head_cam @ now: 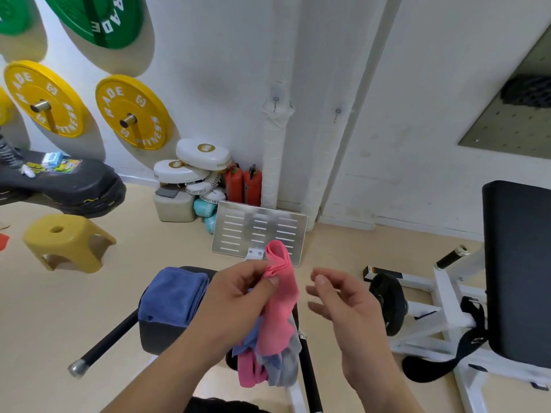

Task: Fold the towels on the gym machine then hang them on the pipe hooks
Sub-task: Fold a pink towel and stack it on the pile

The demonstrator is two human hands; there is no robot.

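1. Beige gym flooring runs under the black-padded gym machine (161,332) just below the camera. A folded blue towel (174,296) sits on its pad, left of both hands.
2. The left hand (238,296) pinches a pink towel (281,296) between thumb and fingers. The cloth hangs with its long axis roughly vertical, and a bunched end curls above the grip.
3. The right hand (343,296) holds nothing. Its fingers are loosely spread just beside the towel's right edge, so it looks like the free hand to catch a hanging edge for the fold.
4. Under the pink towel droops a bunch of pink, blue and grey cloths (268,365); whether the left hand grips these too I cannot tell.
5. Ahead stands a slotted metal footplate (259,231), and behind it a white wrapped pipe (274,150) rises up the wall. It carries 1 pipe hook (275,99), with a second hook (337,111) on the column beside it. Both lie straight ahead, higher than the hands and well apart from them, so hanging is probably a later step.
6. Legible writing, partly cut off: 2 yellow plates (134,113) read "RADE" and "FITNESS", and a green plate (101,19) reads "RADE". The white boxing pads (202,156) show "BOXING", "STARLIGHT" and "AGAINST THE".
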